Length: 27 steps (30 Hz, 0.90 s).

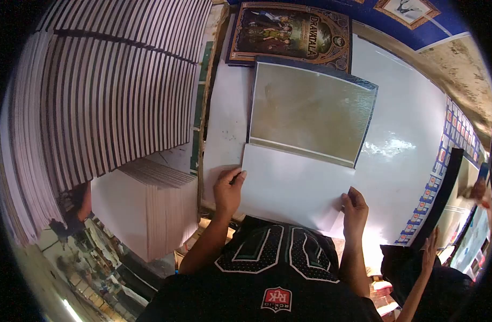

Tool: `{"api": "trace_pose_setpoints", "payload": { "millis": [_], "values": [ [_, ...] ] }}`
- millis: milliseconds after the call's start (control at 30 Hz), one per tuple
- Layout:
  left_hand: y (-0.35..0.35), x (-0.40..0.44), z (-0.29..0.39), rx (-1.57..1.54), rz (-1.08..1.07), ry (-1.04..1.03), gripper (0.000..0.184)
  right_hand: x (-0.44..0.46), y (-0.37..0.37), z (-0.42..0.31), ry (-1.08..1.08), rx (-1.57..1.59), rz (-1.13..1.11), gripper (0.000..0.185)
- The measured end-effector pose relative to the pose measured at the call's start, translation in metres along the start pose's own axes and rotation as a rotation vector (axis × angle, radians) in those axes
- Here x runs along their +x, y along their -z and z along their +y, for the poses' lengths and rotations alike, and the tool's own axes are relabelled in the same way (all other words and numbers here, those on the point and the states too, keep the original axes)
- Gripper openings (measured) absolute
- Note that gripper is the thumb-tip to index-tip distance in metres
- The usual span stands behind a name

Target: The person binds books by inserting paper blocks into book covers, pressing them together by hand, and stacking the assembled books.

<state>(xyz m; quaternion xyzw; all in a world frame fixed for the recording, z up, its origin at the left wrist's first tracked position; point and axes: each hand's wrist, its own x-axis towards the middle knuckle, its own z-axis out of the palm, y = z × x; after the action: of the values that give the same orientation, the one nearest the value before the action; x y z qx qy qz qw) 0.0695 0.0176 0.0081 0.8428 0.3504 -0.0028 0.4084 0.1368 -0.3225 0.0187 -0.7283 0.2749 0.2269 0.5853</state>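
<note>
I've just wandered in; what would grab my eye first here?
Probably the big striped stacks filling the left side. Next, the ornate "Dravatala" cover at the far edge of the white table, then the white sheet near its front, between the left hand and right hand.

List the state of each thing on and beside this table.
White sheet: spread out
Left hand: fingers bent at the sheet's left edge
Right hand: fingers bent at its right edge
Olive panel: lying flat
Dravatala cover: face up, partly overlapped
Dark-striped stacks: packed close
Page block: piled up
</note>
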Motion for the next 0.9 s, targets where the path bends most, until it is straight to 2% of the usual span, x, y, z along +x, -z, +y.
{"api": "trace_pose_setpoints", "payload": {
  "millis": [333,433,500,533,633,733,833,900],
  "values": [
    [0.003,0.002,0.008,0.012,-0.012,0.017,0.023,0.001,0.001,-0.001,0.009,-0.146,0.011,0.032],
    [0.003,0.003,0.008,0.088,-0.014,-0.014,0.025,0.002,0.007,0.011,0.062,-0.128,0.051,0.031],
    [0.005,0.003,0.018,0.115,-0.037,0.029,0.027,0.002,0.005,0.008,0.164,-0.253,0.055,0.029],
    [0.008,0.003,0.023,0.157,-0.042,0.077,0.029,0.000,0.004,-0.007,0.022,-0.165,0.025,0.028],
    [0.008,0.002,0.026,0.015,-0.020,0.159,0.031,0.001,0.004,-0.011,-0.001,-0.135,0.028,0.030],
    [0.008,0.002,0.023,0.001,-0.027,0.167,0.031,-0.005,0.000,-0.026,0.025,-0.190,0.051,0.030],
    [0.008,0.002,0.026,0.022,-0.018,0.126,0.032,0.000,0.003,-0.011,0.072,-0.190,0.042,0.028],
    [0.007,0.002,0.025,0.006,-0.011,0.159,0.031,0.000,0.006,-0.012,0.051,-0.226,0.032,0.033]
  ]
}}
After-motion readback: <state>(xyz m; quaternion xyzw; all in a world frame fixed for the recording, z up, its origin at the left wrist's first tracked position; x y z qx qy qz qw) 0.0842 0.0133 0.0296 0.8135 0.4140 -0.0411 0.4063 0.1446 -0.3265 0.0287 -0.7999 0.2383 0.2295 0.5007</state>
